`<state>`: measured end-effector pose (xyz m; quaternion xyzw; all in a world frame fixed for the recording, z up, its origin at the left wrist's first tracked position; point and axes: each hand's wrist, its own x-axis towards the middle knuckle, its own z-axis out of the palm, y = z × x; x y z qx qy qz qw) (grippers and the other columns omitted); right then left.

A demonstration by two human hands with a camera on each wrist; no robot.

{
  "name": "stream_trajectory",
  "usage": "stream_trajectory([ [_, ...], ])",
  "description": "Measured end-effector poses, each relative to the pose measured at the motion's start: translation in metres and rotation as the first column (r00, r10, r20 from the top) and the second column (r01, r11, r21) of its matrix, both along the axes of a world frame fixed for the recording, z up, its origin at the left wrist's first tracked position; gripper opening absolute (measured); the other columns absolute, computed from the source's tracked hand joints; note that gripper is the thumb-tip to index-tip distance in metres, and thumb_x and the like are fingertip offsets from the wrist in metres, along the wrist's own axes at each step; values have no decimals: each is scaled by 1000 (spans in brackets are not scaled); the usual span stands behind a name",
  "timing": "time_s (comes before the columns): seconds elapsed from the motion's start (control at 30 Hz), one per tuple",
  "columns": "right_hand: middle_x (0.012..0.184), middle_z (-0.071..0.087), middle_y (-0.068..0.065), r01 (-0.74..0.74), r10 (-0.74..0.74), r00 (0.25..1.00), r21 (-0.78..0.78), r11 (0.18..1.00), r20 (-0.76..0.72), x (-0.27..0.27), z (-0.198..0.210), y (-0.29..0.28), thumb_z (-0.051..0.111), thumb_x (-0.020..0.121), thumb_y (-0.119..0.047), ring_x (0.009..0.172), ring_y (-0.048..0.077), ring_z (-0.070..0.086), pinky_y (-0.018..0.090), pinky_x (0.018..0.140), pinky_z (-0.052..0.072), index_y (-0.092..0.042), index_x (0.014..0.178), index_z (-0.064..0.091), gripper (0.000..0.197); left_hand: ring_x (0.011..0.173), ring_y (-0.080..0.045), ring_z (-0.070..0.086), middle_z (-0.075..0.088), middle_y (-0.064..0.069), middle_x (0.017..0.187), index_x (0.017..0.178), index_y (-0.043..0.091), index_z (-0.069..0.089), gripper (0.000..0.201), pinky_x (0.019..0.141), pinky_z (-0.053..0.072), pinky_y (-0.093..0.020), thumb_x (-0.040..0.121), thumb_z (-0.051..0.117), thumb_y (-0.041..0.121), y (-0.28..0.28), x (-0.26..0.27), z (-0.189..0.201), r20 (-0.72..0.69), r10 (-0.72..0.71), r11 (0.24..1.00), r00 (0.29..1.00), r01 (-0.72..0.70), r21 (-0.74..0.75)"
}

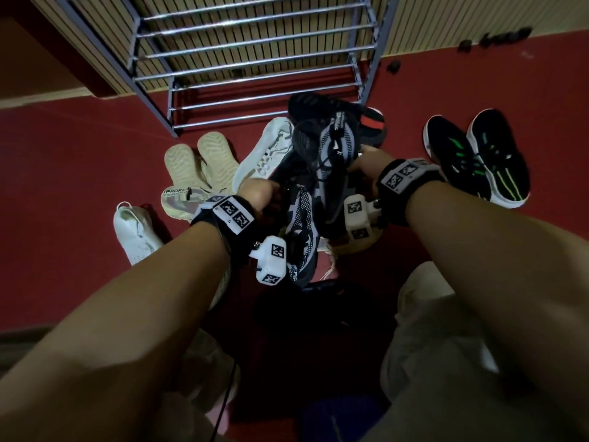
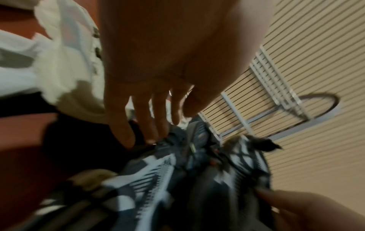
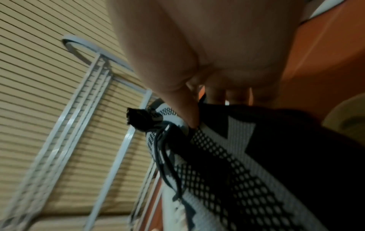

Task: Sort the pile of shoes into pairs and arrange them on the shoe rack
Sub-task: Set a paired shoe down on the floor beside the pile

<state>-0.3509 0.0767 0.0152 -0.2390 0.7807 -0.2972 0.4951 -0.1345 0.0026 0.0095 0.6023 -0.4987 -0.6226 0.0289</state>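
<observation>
Two matching black-and-white patterned sneakers are held up over the pile. My left hand [image 1: 267, 193] grips the nearer sneaker [image 1: 301, 224] at its collar; in the left wrist view its fingertips [image 2: 151, 139] reach into the opening of this sneaker [image 2: 158, 176]. My right hand [image 1: 358, 164] pinches the farther sneaker [image 1: 336, 148]; the right wrist view shows the thumb [image 3: 187, 112] pressed on the heel collar of the sneaker [image 3: 227, 164], with the fingers behind it. The metal shoe rack [image 1: 255, 59] stands beyond, its bars bare.
On the red floor lie a beige pair [image 1: 197, 164] soles up, a white shoe [image 1: 134, 231], a white-soled shoe [image 1: 267, 148], a black shoe with a red band [image 1: 371, 122], and a black-and-green pair [image 1: 478, 157] at right. A slatted wall backs the rack.
</observation>
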Motion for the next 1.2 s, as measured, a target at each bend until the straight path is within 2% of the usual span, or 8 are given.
stream_trajectory([
  [0.17, 142, 47, 18, 38, -27, 997, 141, 989, -77, -14, -21, 24, 58, 90, -12, 131, 33, 46, 41, 105, 43, -1, 136, 48, 48, 75, -20, 58, 59, -6, 86, 71, 21, 47, 25, 69, 56, -33, 91, 54, 9, 9, 11, -32, 251, -317, 941, 914, 337, -37],
  [0.23, 141, 48, 19, 1, 14, 996, 176, 984, -85, -12, -27, 29, 57, 91, -14, 130, 33, 46, 40, 106, 43, 0, 135, 49, 48, 68, -15, 51, 52, -2, 80, 68, 22, 44, 29, 63, 48, -24, 93, 55, 12, 16, 14, -36, 342, -403, 894, 849, 445, -50],
  [0.3, 140, 49, 19, -23, 41, 994, 184, 983, -96, -11, -32, 31, 59, 90, -14, 130, 32, 47, 38, 105, 43, 0, 135, 50, 47, 69, -15, 48, 49, -1, 80, 79, 17, 50, 17, 55, 39, -20, 96, 52, 13, 21, 14, -43, 374, -462, 861, 804, 508, -28],
  [0.37, 140, 50, 19, -46, 65, 993, 181, 982, -100, -10, -38, 31, 60, 89, -11, 129, 32, 48, 38, 105, 43, 0, 135, 50, 48, 89, -18, 51, 54, -4, 94, 103, 9, 55, 8, 69, 41, -22, 95, 53, 10, 27, 10, -48, 379, -511, 836, 772, 549, 8],
  [0.47, 140, 49, 18, -95, 115, 989, 190, 977, -97, -7, -41, 32, 58, 91, -9, 130, 31, 47, 36, 105, 43, -1, 136, 48, 47, 108, -23, 57, 60, -8, 116, 132, 3, 49, 45, 92, 46, -29, 88, 60, 3, 34, 7, -61, 331, -461, 877, 824, 479, 31],
  [0.73, 139, 51, 17, -157, 189, 976, 255, 954, -106, -5, -47, 35, 62, 89, -14, 128, 31, 49, 30, 100, 43, -2, 135, 50, 49, 123, -37, 52, 52, -21, 135, 139, 3, 39, 61, 104, 44, -42, 85, 66, 15, 39, 2, -89, 431, -394, 877, 812, 472, -89],
  [1.13, 131, 58, 16, -163, 227, 955, 302, 939, -189, 6, -20, 41, 66, 87, -13, 119, 32, 56, 37, 95, 49, -3, 129, 55, 44, 120, -31, 56, 61, -11, 130, 134, 11, 54, 45, 104, 41, -38, 92, 60, 27, 50, 18, -101, 419, -412, 816, 809, 533, -225],
  [1.2, 131, 57, 14, -114, 180, 962, 296, 948, -205, 6, -9, 46, 66, 85, -18, 120, 31, 56, 35, 90, 50, -6, 130, 55, 47, 122, -31, 55, 59, -13, 132, 134, 6, 54, 42, 91, 48, -28, 96, 56, 23, 50, 14, -92, 407, -413, 825, 814, 525, -211],
])
